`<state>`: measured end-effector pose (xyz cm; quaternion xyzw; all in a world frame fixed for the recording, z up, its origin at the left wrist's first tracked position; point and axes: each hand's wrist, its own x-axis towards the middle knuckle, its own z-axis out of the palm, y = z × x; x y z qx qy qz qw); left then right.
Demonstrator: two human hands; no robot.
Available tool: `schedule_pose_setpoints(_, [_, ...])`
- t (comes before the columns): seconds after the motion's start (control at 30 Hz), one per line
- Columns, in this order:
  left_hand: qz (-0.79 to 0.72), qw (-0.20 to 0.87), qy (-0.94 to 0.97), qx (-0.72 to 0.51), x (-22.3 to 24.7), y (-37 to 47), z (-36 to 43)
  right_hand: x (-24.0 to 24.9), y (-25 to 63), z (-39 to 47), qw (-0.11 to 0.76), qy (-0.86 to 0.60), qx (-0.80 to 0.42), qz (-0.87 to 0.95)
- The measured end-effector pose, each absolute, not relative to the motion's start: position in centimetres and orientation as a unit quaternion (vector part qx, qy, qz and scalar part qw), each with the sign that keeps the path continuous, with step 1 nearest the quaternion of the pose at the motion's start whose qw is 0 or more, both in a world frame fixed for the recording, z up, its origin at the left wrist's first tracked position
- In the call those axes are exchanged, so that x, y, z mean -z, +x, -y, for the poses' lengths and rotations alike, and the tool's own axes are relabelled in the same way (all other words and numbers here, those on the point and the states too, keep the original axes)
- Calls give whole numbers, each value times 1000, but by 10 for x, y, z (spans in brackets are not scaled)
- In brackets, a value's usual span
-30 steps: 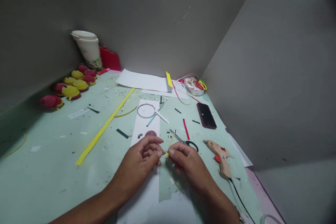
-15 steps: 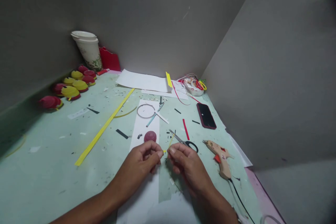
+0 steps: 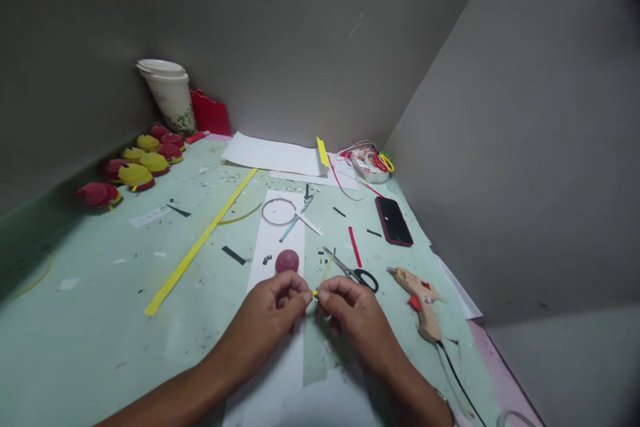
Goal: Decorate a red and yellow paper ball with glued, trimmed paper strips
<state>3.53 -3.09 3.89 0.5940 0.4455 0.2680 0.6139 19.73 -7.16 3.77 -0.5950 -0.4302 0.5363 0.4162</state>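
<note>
My left hand [image 3: 281, 303] and my right hand [image 3: 350, 307] meet low in the middle of the view, fingertips pinched. Between them shows a tiny bit of a yellow strip [image 3: 315, 293], gripped from both sides; most of it is hidden by the fingers. Just beyond my left fingers sits a dark red round piece [image 3: 287, 261] on a long white paper strip [image 3: 260, 267]. Black-handled scissors [image 3: 357, 273] lie open behind my right hand, with a thin yellowish sliver [image 3: 329, 265] across their blades.
A tan glue gun [image 3: 419, 300] with its cord lies at right, near a phone [image 3: 394, 221]. A long yellow strip [image 3: 200, 243] crosses the left side. Several red and yellow rounded pieces [image 3: 137, 177] stand at far left by a white cup [image 3: 170, 97]. Walls enclose the back and right.
My two hands have drawn slightly closer together around the yellow strip, and my right fingertips have shifted a little left. Everything on the table stays in place.
</note>
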Motion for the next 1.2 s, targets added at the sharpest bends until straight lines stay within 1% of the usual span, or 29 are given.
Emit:
schedule_pose_setpoints(0.2, [-449,608,603,-254,-38,37,30,-37,200,72,418,-588,-536,440])
schedule_pose_setpoints(0.33, [-460,596,612,-244,-34,40,35,-39,203,71,390,-603,-508,477])
schedule_pose_setpoints(0.47, [-457,579,629,-246,-39,34,32,-39,206,70,377,-620,-508,464])
schedule_pose_setpoints(0.5, [-457,566,637,-256,-44,30,27,-39,205,70,377,-625,-507,458])
schedule_pose_setpoints(0.57, [-466,518,641,-321,-55,19,12,-38,202,70,372,-637,-497,458])
schedule_pose_setpoints(0.63, [-485,464,636,-382,-65,7,-7,-35,194,71,355,-639,-488,478])
schedule_pose_setpoints(0.67, [-484,448,643,-390,-68,3,-17,-32,189,72,342,-634,-483,497])
schedule_pose_setpoints(0.73, [-453,453,684,-349,-68,-3,-35,-26,178,74,313,-623,-460,550])
schedule_pose_setpoints(0.87, [-406,473,727,-288,-51,-5,-51,-13,164,76,248,-621,-320,671])
schedule_pose_setpoints(0.97, [-377,508,731,-256,-41,-3,-49,-4,161,76,220,-634,-261,694])
schedule_pose_setpoints(1.1, [-374,521,734,-225,-37,-1,-47,1,161,76,235,-636,-248,692])
schedule_pose_setpoints(1.2, [-379,529,728,-216,-34,-1,-49,-3,164,77,271,-625,-247,689])
